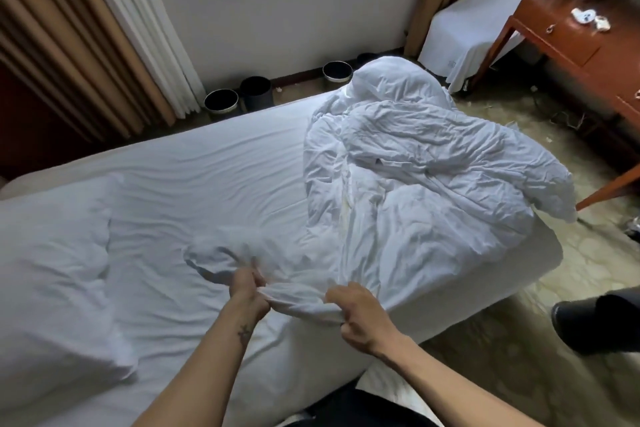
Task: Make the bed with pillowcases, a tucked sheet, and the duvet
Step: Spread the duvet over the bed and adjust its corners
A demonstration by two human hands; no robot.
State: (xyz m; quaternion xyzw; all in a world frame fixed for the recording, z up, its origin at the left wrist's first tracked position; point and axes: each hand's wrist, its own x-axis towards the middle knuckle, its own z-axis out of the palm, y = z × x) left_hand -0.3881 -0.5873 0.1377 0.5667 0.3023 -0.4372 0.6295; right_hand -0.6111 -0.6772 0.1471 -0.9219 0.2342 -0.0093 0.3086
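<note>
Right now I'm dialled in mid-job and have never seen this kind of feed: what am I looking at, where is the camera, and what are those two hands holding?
There is no machine here: a person works with bare hands, and the single picture comes from a wide-angle camera on their head, looking forward and down. You see a bed covered by a white sheet. A pillow lies at the left. A crumpled white duvet is bunched over the far right part of the bed. The left hand and right hand each have a closed grip on the duvet's near edge, bunching it between them. Beyond the bed are curtains, dark bins on the floor and a wooden desk.
</note>
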